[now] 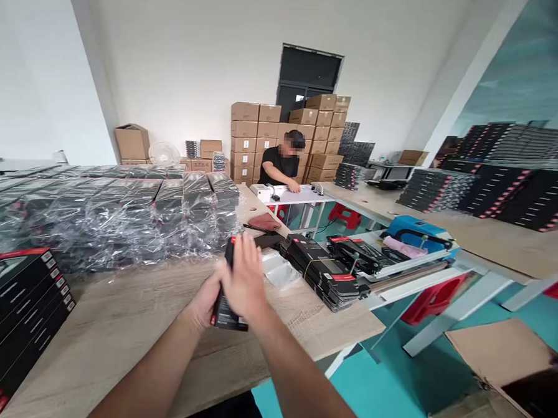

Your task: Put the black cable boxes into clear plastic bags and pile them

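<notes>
A slim black box with red corners stands roughly upright over the wooden table, tilted a little. My left hand wraps round its left side and grips it. My right hand lies flat over the box's face, fingers stretched upward, and covers most of it. Just right of the hands are some clear plastic bags. Beyond them sits a stack of flat black box sleeves, bound with a rubber band.
Plastic-wrapped black boxes fill the table's far left; more black boxes are stacked nearer. A blue-topped machine stands right. A co-worker works at a farther table. An open carton lies on the floor at lower right.
</notes>
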{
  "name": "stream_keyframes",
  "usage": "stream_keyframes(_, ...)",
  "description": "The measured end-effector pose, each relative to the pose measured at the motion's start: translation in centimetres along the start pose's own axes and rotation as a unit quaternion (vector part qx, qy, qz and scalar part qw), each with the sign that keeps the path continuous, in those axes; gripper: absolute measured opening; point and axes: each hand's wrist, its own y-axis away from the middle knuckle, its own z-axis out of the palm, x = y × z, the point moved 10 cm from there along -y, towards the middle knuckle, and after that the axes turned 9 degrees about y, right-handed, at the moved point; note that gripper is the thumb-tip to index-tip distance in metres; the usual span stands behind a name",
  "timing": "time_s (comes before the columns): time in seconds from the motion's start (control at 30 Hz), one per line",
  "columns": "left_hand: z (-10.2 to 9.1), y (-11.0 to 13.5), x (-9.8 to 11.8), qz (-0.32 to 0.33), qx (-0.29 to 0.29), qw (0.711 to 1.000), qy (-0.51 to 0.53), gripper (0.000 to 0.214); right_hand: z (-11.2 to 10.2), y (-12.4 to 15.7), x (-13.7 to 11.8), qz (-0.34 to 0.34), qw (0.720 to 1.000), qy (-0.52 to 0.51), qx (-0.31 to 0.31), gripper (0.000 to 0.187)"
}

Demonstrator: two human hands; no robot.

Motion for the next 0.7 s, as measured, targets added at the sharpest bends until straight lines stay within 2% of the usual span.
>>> stream_keyframes(0.1,-1.0,-0.9,0.3,0.006,-0.025,1.0,0.017,0.063,3.2,4.5,-3.8,-0.078,0.992,-0.041,-0.09,0.088)
stream_keyframes(0.17,-2.6,-1.0,0.1,-0.028,-0.031,0.999,0.027,0.056,4.6,8.0,-5.3,-0.145,0.963,-0.119,-0.193,0.083)
stream_keyframes(0.2,-3.6,-0.9,0.1,-0.042,-0.027,0.998,0.031,0.052,4.6,9.1,-5.1,-0.165,0.945,-0.155,-0.235,0.074)
stream_keyframes(0.23,-4.6,-0.9,0.2,-0.049,-0.015,0.998,0.034,0.049,4.2,9.1,-4.0,-0.16,0.937,-0.179,-0.254,0.061)
stream_keyframes(0.3,-6.5,-0.9,0.9,-0.032,0.028,0.999,0.032,0.038,2.4,6.4,1.2,-0.077,0.959,-0.163,-0.218,0.035)
stream_keyframes(0.37,-7.6,-0.9,1.9,0.008,0.064,0.998,0.023,0.024,0.9,2.4,7.3,0.011,0.982,-0.064,-0.179,0.029)
stream_keyframes(0.4,-7.8,-1.0,2.5,0.029,0.072,0.997,0.02,0.021,0.7,0.6,9.8,0.029,0.982,0.025,-0.187,0.025)
stream_keyframes(0.47,-7.8,-1.0,3.1,0.054,0.071,0.996,0.018,0.019,1.5,-1.6,13.1,0.001,0.95,0.187,-0.251,0.03)
stream_keyframes(0.57,-8.1,-1.0,3.2,0.048,0.075,0.996,0.016,0.022,3.7,-1.0,15.6,-0.093,0.854,0.354,-0.37,0.054)
stream_keyframes(0.63,-8.5,-1.2,3.6,0.062,0.074,0.995,0.006,0.029,4.4,0.0,16.0,-0.156,0.804,0.423,-0.388,0.068)
stream_keyframes(0.7,-8.9,-1.4,4.4,0.103,0.081,0.991,-0.017,0.044,4.7,0.6,15.4,-0.212,0.787,0.448,-0.366,0.058)
